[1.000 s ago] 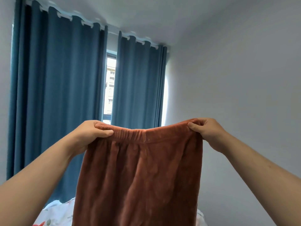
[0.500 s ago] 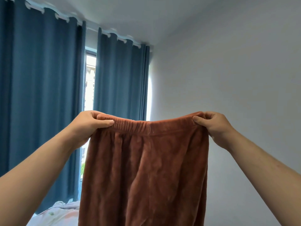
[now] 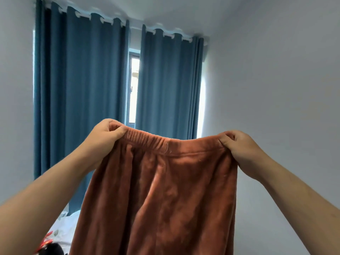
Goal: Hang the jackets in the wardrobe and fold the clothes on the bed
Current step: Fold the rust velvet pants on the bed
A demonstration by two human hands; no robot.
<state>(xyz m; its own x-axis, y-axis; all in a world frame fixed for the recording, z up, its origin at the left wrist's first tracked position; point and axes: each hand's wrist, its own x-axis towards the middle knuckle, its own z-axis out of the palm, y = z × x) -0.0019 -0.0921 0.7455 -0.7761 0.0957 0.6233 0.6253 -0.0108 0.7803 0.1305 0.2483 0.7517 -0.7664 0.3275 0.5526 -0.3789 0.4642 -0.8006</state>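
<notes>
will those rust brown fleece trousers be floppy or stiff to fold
Probably floppy: the rust-brown fleece trousers hang in soft folds and the waistband sags between the left hand and right hand. Likely not slippery, given the plush pile. Seemingly light: two corner pinches carry them.

The bed [image 3: 62, 229] — pale and printed — bears a dark item [image 3: 52, 249] at lower left.

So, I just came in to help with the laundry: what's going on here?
A person holds up brown fleece trousers by the waistband, the left hand pinching one end and the right hand the other. They hang unfolded in front of the blue curtains, with the bed showing lower left. Folding has not started yet.
</notes>
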